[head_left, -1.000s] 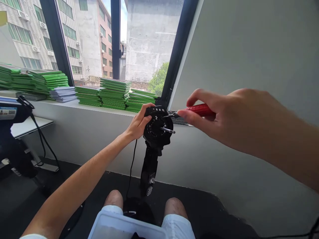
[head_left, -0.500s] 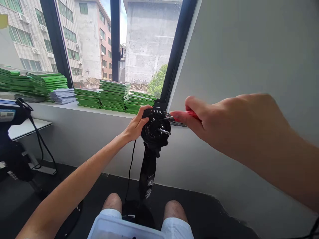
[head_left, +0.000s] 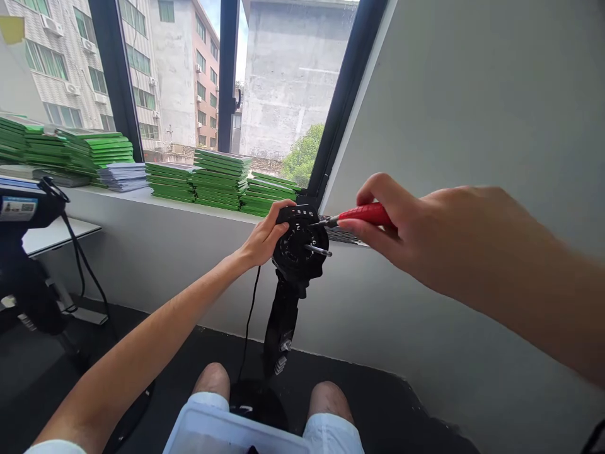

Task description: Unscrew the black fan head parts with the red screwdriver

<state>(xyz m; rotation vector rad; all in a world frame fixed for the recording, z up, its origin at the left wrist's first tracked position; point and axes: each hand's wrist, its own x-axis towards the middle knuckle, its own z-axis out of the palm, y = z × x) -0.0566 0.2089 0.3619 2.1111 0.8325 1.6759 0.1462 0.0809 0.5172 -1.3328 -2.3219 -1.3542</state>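
A black fan motor housing (head_left: 293, 251) faces me on top of a dark stand (head_left: 280, 325), its metal shaft (head_left: 318, 250) sticking out to the right. My left hand (head_left: 263, 239) is wrapped round the housing's upper left rim, thumb on the front face. In my right hand (head_left: 397, 217) is a red-handled screwdriver (head_left: 366, 215). Its thin blade meets the housing face just above the shaft; whether the tip sits in a screw is too small to tell.
Stacked green books (head_left: 220, 180) line the windowsill behind the housing. A pale plastic tray (head_left: 227, 429) rests on my lap. At the left stands another black device (head_left: 28, 252) with hanging cables, by a white table (head_left: 61, 234). A plain wall rises on the right.
The screwdriver's red handle shows more fully, and my right-hand fingers have shifted along it. My left hand keeps its hold on the housing. The view has shifted slightly.
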